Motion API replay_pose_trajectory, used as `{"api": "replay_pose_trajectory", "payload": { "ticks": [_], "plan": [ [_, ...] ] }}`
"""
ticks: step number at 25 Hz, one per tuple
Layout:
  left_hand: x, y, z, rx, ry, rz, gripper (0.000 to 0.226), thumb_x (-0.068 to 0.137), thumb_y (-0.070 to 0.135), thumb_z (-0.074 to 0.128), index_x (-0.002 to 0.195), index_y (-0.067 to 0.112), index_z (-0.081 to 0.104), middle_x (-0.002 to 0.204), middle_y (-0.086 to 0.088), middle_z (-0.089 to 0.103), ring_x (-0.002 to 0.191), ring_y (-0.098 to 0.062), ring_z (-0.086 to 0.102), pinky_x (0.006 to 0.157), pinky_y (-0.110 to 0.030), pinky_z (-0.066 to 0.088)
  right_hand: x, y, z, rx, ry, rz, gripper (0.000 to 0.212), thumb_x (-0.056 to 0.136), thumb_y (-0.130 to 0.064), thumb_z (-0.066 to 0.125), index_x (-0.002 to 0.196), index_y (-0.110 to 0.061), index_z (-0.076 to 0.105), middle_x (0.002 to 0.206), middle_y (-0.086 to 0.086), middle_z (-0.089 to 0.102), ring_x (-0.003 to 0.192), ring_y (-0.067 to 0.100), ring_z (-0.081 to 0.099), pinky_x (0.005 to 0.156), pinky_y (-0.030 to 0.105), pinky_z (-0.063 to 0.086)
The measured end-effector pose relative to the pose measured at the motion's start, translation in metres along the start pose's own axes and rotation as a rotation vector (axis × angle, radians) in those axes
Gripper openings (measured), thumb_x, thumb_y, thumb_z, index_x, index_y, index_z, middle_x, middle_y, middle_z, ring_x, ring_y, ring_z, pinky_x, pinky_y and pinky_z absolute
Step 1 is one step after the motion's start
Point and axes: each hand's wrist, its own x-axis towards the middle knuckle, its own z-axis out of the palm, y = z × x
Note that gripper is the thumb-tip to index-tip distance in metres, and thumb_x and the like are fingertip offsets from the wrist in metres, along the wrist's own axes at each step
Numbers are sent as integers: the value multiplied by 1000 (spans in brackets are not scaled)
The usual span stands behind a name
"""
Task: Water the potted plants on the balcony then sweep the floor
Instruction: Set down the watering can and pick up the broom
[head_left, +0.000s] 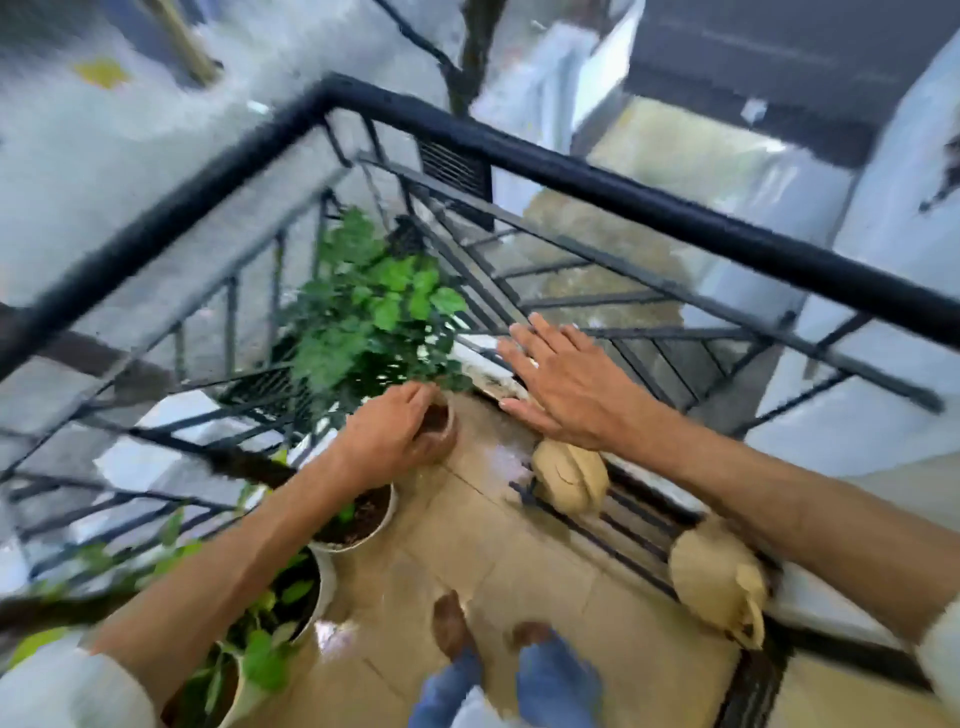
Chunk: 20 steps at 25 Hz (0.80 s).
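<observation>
Balcony tiles run into a corner of black railing (649, 208), where the leafy plant's brown pot (441, 428) stands. Left hand (387, 439) grips that pot's rim, fingers curled over it — clearly the nearer hand. Right hand (563, 379) hovers flat and released, just right of the pot, holding nothing — no watering vessel shows.
</observation>
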Motion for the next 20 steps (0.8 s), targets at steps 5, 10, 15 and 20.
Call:
{"api": "replay_pose_trajectory", "payload": {
  "ticks": [5,10,15,20],
  "plan": [
    [-244,-9,-7,-208,343,-370,53,105,36,64,153,18,49,148,-7,56,133,-28,57,110,-37,44,-17,-103,-81,-4,73,-357,69,110,-61,36,164,-19,38,173,11,29,163,31,21,131,48,24],
    [-485,44,93,-372,670,-861,40,100,30,70,133,7,64,123,-12,70,112,-32,69,100,-46,53,-54,-261,-116,5,123,-835,60,107,-55,48,152,-15,54,158,12,53,151,31,45,122,46,40],
    [-646,127,255,-674,1063,-1338,75,87,60,50,127,0,70,129,-15,73,123,-29,68,109,-40,49,-121,-458,-65,52,-79,-1155,55,110,-55,41,144,-15,55,130,12,69,126,32,62,104,44,50],
    [-807,212,402,-872,1293,-1775,42,94,30,71,128,7,70,121,-13,76,115,-32,72,102,-46,55,-257,-678,13,-79,-246,-1481,61,109,-57,39,154,-16,45,148,10,57,137,32,53,110,46,48]
  ]
}}
